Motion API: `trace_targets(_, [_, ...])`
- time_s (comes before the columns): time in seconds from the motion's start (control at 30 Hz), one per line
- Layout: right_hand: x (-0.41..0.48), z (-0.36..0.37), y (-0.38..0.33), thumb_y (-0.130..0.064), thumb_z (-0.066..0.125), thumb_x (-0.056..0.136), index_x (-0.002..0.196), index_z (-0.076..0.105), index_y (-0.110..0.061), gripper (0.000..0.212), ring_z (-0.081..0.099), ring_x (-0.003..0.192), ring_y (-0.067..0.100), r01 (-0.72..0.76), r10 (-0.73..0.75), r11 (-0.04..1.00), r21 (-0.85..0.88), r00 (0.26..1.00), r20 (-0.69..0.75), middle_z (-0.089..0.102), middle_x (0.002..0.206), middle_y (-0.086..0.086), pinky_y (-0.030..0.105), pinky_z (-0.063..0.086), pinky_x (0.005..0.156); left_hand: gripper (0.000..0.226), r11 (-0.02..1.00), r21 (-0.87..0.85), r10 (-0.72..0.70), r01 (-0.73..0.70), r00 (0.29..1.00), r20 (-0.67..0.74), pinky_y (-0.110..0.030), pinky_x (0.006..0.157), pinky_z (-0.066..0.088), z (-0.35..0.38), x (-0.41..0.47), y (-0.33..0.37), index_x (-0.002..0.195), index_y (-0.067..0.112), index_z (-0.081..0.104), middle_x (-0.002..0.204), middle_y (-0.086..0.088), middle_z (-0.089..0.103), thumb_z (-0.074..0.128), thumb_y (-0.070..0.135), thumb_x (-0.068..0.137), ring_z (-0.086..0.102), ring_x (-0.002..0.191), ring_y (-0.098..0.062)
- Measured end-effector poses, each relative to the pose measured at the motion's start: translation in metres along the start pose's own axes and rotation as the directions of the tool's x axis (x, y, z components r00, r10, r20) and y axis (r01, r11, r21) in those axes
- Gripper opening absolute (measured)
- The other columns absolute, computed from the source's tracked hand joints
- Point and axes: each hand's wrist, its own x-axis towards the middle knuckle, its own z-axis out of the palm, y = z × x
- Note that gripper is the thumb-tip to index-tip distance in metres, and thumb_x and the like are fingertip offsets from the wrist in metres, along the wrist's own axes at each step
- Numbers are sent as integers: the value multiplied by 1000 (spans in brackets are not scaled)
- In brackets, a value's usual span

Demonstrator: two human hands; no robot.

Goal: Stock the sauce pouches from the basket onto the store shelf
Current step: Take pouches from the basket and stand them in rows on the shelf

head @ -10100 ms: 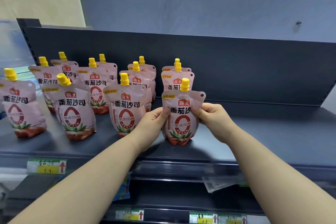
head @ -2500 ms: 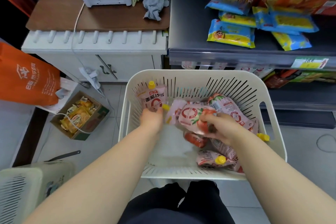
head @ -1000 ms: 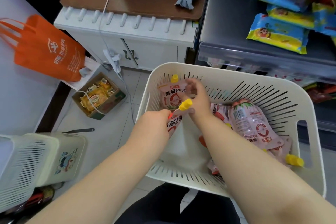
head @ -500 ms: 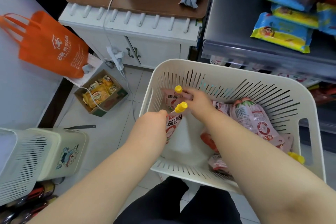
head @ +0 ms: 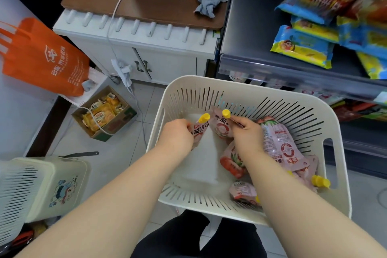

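A cream slotted basket (head: 339, 176) sits in front of me, holding several pink sauce pouches with yellow caps. My left hand (head: 178, 134) grips one pouch (head: 198, 131) upright at the basket's left side. My right hand (head: 246, 134) holds a second pouch (head: 221, 126) by its top edge, right beside the first. More pouches lie flat on the right, the largest (head: 280, 144) face up. The store shelf (head: 251, 48) juts out at the upper right, dark grey.
Blue and yellow snack packs (head: 303, 46) lie on the shelf. A white cabinet (head: 146, 52) with a brown top stands behind the basket. An orange bag (head: 44, 56), a cardboard box of snacks (head: 104, 113) and a second cream basket (head: 37, 188) are on the left floor.
Ten seconds ago both hands stood a pouch on the upper shelf. Since then I turned down to the basket; my left hand took one pouch, and my right hand has just grasped a second.
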Motion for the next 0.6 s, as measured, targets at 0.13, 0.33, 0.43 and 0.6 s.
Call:
trace_targets(0.13, [-4,3,1,-8,65,85,109,71,-15,26,59,102,14,-13,8,998,56,996,89,66,99,-5,24,44,87,29,958,-266,-116,110,993,-6,-25,80,40,20,19,-11,115,12,63,119,-9,63,45,5,92,56,111,-28])
trace_targets(0.33, [8,14,-8,-11,62,87,116,67,-14,29,57,110,23,80,-71,994,-75,991,115,64,114,6,26,42,93,27,842,-524,-137,129,990,23,-26,82,50,33,48,-11,112,11,65,109,-7,67,64,12,86,62,102,-22])
trace_targets(0.43, [17,18,-11,-10,57,89,119,65,-14,31,54,110,27,178,-153,960,-218,980,125,62,116,13,18,34,83,28,860,-504,-93,74,996,-13,-17,67,42,39,55,-10,116,11,64,110,-6,67,61,15,89,60,96,-17])
trace_targets(0.6, [18,16,-17,-3,54,89,120,64,-10,33,58,111,29,157,-138,966,-206,985,105,66,117,15,19,37,84,21,809,-587,-97,10,988,-118,-4,48,42,47,55,-9,109,7,67,91,-7,66,56,7,91,59,82,-18])
